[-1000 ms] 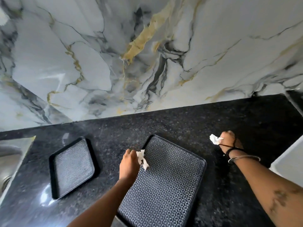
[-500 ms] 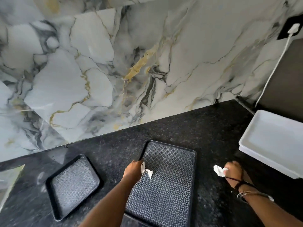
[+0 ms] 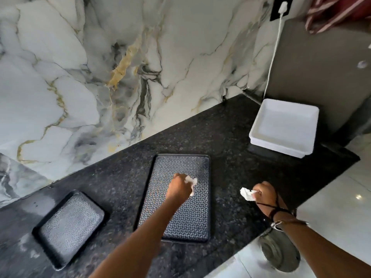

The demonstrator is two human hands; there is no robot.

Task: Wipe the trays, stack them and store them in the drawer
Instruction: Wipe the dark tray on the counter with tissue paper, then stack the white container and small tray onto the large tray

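A large black patterned tray (image 3: 186, 219) lies on the dark granite counter (image 3: 124, 177) in the middle. My left hand (image 3: 178, 188) rests on the tray's middle, shut on a crumpled white tissue (image 3: 191, 182) pressed to the surface. A smaller black patterned tray (image 3: 70, 227) lies to the left. My right hand (image 3: 265, 194) hovers over the counter right of the large tray, fist shut on a second white tissue (image 3: 246, 193). A white square tray (image 3: 283, 127) sits at the counter's far right end.
A marble backsplash (image 3: 120, 67) rises behind the counter. A white cable (image 3: 275, 53) runs from a wall socket down behind the white tray. A round steel bin (image 3: 281, 251) stands on the white floor below the counter's edge.
My left hand has slid with its tissue from the large tray's left edge towards its middle. The view has swung right, bringing the white tray and floor fully into sight.
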